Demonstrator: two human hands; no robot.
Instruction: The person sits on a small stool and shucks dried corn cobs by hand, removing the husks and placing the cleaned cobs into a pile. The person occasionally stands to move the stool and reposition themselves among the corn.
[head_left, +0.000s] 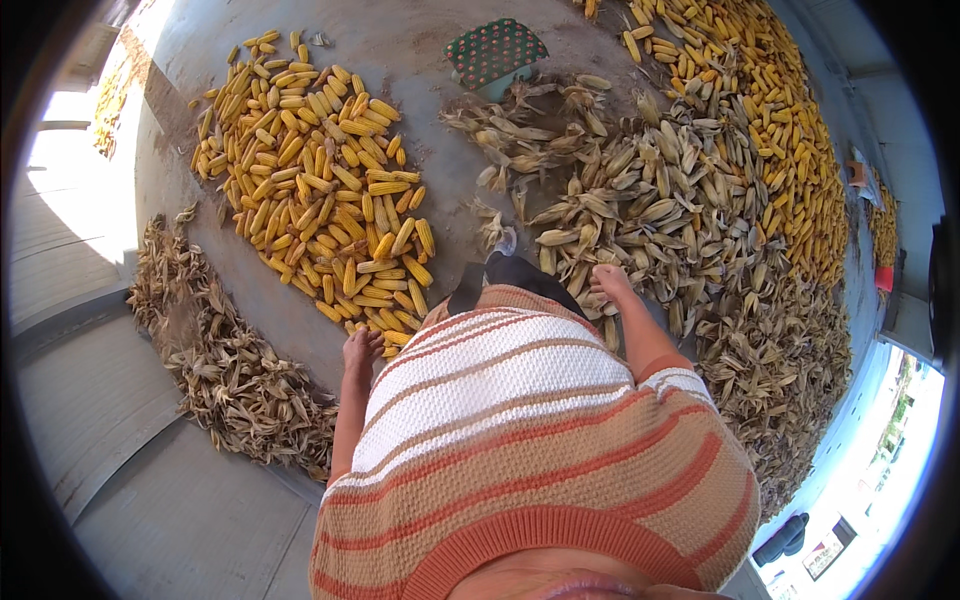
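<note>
My left hand (364, 346) hangs at my side, its fingers loosely bent with no object seen in it. It appears beside the near end of a heap of husked yellow corn cobs (315, 187); contact cannot be told. My right hand (611, 283) is at my other side, fingers curled and palm hidden. Below it spreads a pile of corn ears still in dry husks (652, 180). I am upright, with a shoe (507, 241) on the concrete floor between the two piles.
A low stool with a green patterned cover (496, 54) stands ahead. Loose dry husks lie in a strip (232, 367) on the left and a heap (772, 367) on the right. A large bank of yellow cobs (795, 150) lines the right wall. Bright openings show on both sides.
</note>
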